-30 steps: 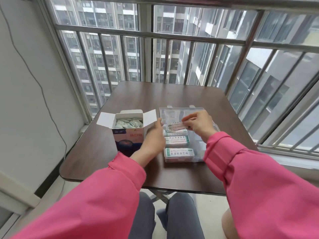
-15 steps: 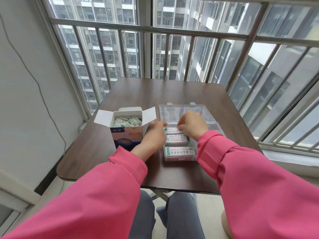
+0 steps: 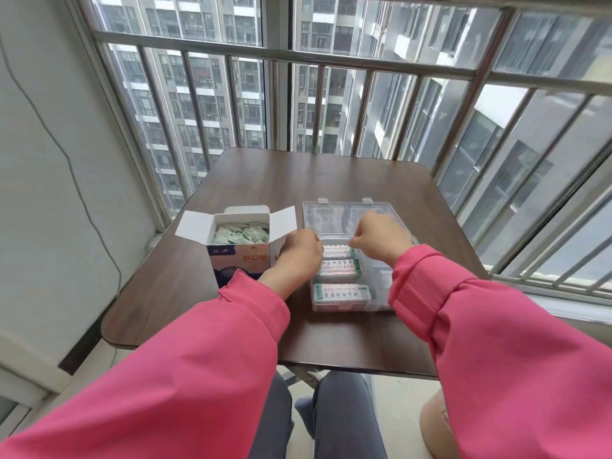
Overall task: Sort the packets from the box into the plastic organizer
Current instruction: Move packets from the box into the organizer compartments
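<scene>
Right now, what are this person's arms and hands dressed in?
Both arms wear long, loose pink sleeves with gathered cuffs at the wrists. The left hand and right hand are bare: no gloves, and no rings, watch or markings show from this view. Grey trousers show below the table.

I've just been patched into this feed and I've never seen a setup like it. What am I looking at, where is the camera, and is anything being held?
There is no machine here: a person in pink sleeves works with bare hands. The single picture comes from a wide-angle camera on their head, looking forward and down. On the brown table stands an open cardboard box full of small packets. Right of it lies a clear plastic organizer, its lid open toward the window, with labelled packets in its left-hand compartments. The left hand sits between box and organizer. The right hand is curled over the far compartment, seemingly setting a packet down. Whether either grip holds anything is hidden by the fingers.
</scene>
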`<state>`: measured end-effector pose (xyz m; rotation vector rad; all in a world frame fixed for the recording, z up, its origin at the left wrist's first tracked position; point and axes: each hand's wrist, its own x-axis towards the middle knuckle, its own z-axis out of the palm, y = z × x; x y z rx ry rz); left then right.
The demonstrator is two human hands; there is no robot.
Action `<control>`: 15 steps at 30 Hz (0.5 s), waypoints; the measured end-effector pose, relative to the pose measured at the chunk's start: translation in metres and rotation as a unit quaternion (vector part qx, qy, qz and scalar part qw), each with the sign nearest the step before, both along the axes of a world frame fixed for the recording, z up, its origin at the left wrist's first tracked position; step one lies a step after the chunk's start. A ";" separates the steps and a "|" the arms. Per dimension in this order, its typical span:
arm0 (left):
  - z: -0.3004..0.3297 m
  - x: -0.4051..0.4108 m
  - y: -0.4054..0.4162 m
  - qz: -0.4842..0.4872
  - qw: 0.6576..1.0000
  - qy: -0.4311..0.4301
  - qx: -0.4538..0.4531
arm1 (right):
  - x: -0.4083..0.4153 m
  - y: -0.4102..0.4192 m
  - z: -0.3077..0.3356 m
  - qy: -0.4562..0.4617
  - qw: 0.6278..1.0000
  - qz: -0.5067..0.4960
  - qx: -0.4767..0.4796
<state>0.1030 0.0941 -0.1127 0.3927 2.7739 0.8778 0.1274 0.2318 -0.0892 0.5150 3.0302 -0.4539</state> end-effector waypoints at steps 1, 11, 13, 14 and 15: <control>0.000 -0.001 0.001 0.000 1.000 -0.002 -0.004 | 0.000 -0.001 0.000 -0.003 1.000 -0.007 0.011; 0.001 -0.007 0.005 0.004 1.000 0.007 -0.019 | -0.007 0.001 -0.008 -0.008 0.999 -0.028 -0.015; 0.002 -0.005 0.005 0.004 1.000 0.010 -0.016 | -0.007 0.001 -0.008 -0.006 0.999 -0.030 -0.018; 0.003 -0.003 0.004 0.005 1.000 0.012 -0.015 | -0.007 0.002 -0.008 -0.003 0.999 -0.032 -0.025; 0.003 -0.001 0.004 0.005 1.000 0.016 -0.014 | -0.007 0.002 -0.008 0.006 0.999 -0.033 -0.035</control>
